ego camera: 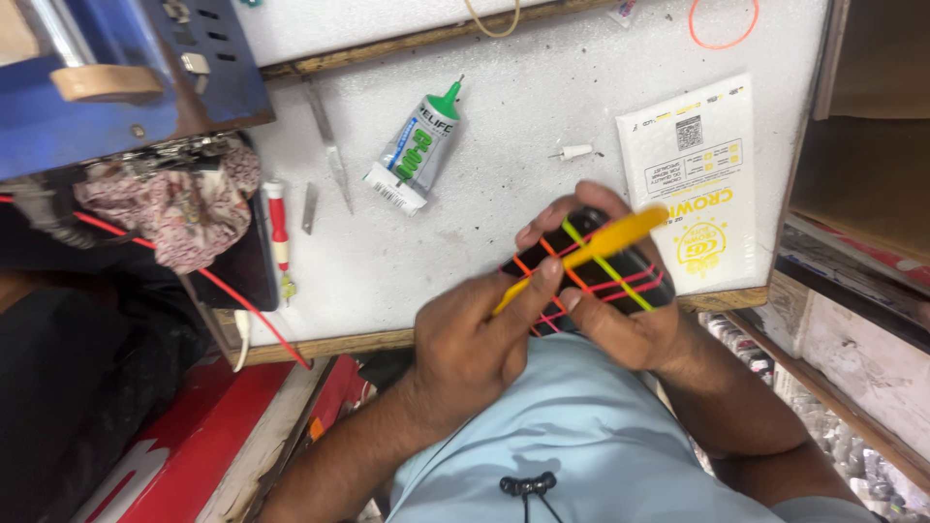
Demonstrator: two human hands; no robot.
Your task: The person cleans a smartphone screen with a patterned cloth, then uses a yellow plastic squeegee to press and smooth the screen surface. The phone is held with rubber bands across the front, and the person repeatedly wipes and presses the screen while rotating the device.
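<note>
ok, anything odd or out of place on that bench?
Mainly the black phone: it is strapped with crossed coloured rubber bands, unusual for a handset. The right hand holds it; the left hand works a yellow tool on it. The glue tube lies capped, nothing spilled.

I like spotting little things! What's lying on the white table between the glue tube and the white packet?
In the head view, one small white peg-like piece lies between the glue tube and the white packet.
</note>
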